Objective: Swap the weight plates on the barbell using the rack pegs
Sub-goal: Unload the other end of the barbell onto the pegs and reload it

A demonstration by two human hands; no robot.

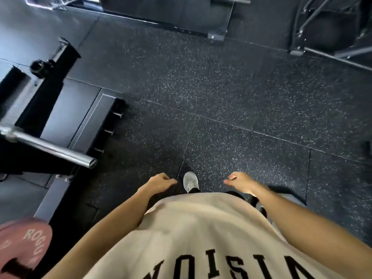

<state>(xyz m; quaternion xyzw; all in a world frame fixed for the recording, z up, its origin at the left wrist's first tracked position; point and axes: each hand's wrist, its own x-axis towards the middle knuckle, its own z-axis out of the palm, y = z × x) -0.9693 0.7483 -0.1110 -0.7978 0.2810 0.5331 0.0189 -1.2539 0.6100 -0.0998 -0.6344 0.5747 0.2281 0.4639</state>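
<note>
At near left I see a red weight plate (22, 244), blurred, and above it the bare barbell sleeve (54, 148) juts rightward from the black rack (40, 101). My left hand (159, 183) and right hand (240, 182) hang loosely curled and hold nothing, over the speckled floor (241, 107), a grey shoe (190, 181) between them.

Bare barbell sleeve (54, 148), seemingly empty hands (159, 183)

Black rubber floor tiles (231, 93) flecked with white cover the room, with thin seams between them. A smooth dark platform (66, 109) lies at left. Black metal frames (322, 27) stand along the far edge.
</note>
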